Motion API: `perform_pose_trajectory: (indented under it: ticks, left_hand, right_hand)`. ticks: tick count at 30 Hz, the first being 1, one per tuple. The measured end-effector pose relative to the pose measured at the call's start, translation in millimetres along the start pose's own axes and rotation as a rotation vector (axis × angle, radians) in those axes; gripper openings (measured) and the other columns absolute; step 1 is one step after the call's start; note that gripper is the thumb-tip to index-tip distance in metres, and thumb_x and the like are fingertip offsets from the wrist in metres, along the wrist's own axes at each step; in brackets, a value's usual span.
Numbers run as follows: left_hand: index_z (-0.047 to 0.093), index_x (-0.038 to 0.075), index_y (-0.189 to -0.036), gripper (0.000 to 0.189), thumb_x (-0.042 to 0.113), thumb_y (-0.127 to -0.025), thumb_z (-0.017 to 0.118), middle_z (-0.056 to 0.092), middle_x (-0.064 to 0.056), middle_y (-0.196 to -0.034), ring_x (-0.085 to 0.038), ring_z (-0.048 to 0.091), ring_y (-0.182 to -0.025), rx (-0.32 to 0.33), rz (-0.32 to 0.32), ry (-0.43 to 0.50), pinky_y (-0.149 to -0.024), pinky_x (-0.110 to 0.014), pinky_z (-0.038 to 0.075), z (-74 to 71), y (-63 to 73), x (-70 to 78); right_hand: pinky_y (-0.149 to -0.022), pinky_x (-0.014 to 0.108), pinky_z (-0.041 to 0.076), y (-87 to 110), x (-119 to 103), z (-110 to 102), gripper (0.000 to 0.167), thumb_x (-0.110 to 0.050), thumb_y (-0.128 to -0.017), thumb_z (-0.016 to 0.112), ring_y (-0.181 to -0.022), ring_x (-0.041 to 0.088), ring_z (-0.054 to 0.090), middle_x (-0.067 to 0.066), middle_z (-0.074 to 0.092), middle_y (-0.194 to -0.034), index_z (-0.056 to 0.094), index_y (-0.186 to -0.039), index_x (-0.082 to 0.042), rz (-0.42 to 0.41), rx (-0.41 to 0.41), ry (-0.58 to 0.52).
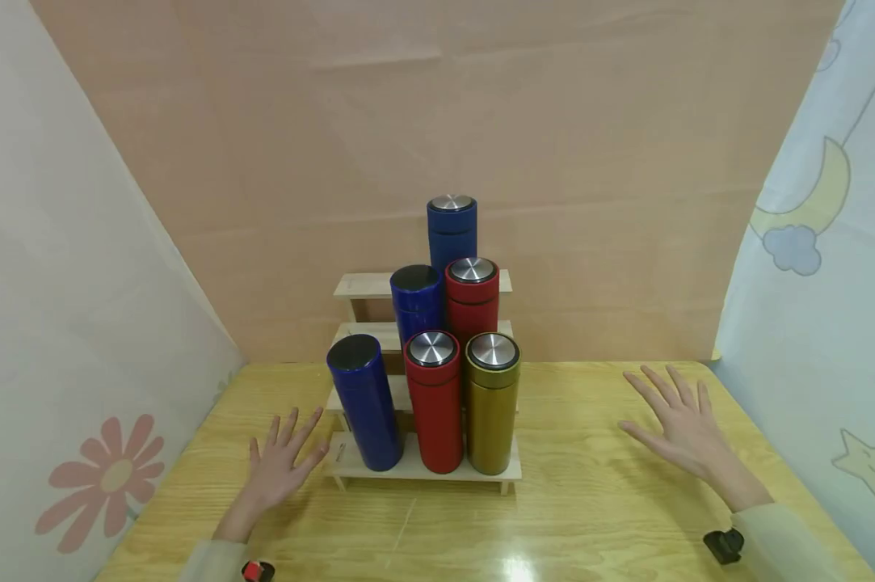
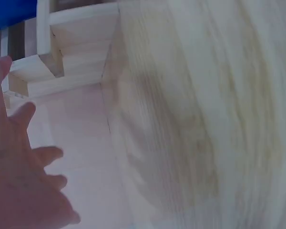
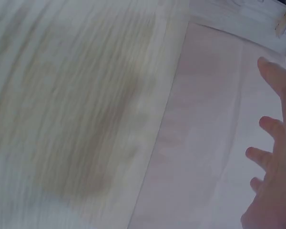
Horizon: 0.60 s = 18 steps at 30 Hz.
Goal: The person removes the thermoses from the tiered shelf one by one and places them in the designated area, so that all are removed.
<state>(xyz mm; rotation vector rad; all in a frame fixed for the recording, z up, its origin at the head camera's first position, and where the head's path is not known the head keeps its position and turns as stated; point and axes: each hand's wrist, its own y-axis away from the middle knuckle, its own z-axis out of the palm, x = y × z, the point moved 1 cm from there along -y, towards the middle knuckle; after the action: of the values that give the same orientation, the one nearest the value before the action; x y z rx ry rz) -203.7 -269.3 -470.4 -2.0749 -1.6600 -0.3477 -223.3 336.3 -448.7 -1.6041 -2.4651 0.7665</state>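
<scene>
My left hand (image 1: 275,470) hovers over the table with fingers spread, left of a stepped wooden rack (image 1: 437,467). Nearest to it stands a glossy blue thermos (image 1: 368,408) with a black lid, leaning slightly, on the lowest step. Beside that thermos are a red thermos (image 1: 435,412) and a gold thermos (image 1: 491,424), both with silver lid tops. Higher up are another glossy blue thermos (image 1: 417,303), a second red thermos (image 1: 473,303) and, at the top, a matte blue thermos (image 1: 452,234). Far to the right, my right hand (image 1: 680,428) is spread wide and holds nothing.
The wood-grain table (image 1: 582,485) reaches back to a peach-coloured backdrop (image 1: 590,162). White curtains with printed figures hang at both sides, a flower (image 1: 115,477) on the left and a moon (image 1: 822,190) on the right. Wrist straps (image 1: 724,546) show at both cuffs.
</scene>
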Motion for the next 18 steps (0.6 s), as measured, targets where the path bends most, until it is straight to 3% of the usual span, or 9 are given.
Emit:
perform_pose_trajectory:
  ticks: [5,9,15,18]
  left_hand:
    - [0.035,0.014,-0.151,0.057,0.037,-0.1,0.048,0.023,-0.03,-0.151,-0.06,0.006,-0.135,-0.04,0.021,0.157,-0.09,-0.082,-0.002,4.9,0.6,8.3]
    - [0.033,0.011,-0.151,0.055,0.03,-0.102,0.047,0.024,-0.028,-0.152,-0.06,0.007,-0.135,-0.106,0.04,0.299,-0.091,-0.082,0.0,8.0,-0.1,10.4]
    - [0.027,0.012,-0.153,0.06,0.028,-0.101,0.051,0.022,-0.021,-0.155,-0.05,0.019,-0.137,-0.229,-0.04,0.557,-0.101,-0.07,0.02,15.0,0.5,7.6]
    - [0.024,0.009,-0.154,0.063,0.025,-0.1,0.053,0.019,-0.019,-0.156,-0.045,0.016,-0.139,-0.251,-0.076,0.659,-0.107,-0.063,0.018,20.2,0.7,5.5]
  right_hand:
    - [-0.107,0.067,0.001,-16.0,-10.4,6.4,0.069,-0.029,-0.091,0.067,-0.141,0.044,0.013,0.024,0.034,-0.147,0.036,-0.15,-0.013,-0.045,0.032,-0.141]
    - [-0.101,0.07,0.018,-31.8,-21.8,12.1,0.059,-0.018,-0.094,0.063,-0.135,0.047,0.023,0.022,0.037,-0.145,0.039,-0.148,-0.009,-0.037,0.054,-0.297]
    - [-0.095,0.07,0.027,-58.2,-43.6,12.3,0.049,-0.015,-0.1,0.054,-0.13,0.048,0.032,0.023,0.039,-0.144,0.04,-0.146,-0.008,-0.036,0.054,-0.43]
    - [-0.097,0.068,0.028,-74.3,-54.2,9.3,0.047,-0.018,-0.102,0.051,-0.131,0.046,0.033,0.022,0.039,-0.145,0.04,-0.146,-0.006,-0.028,0.035,-0.457]
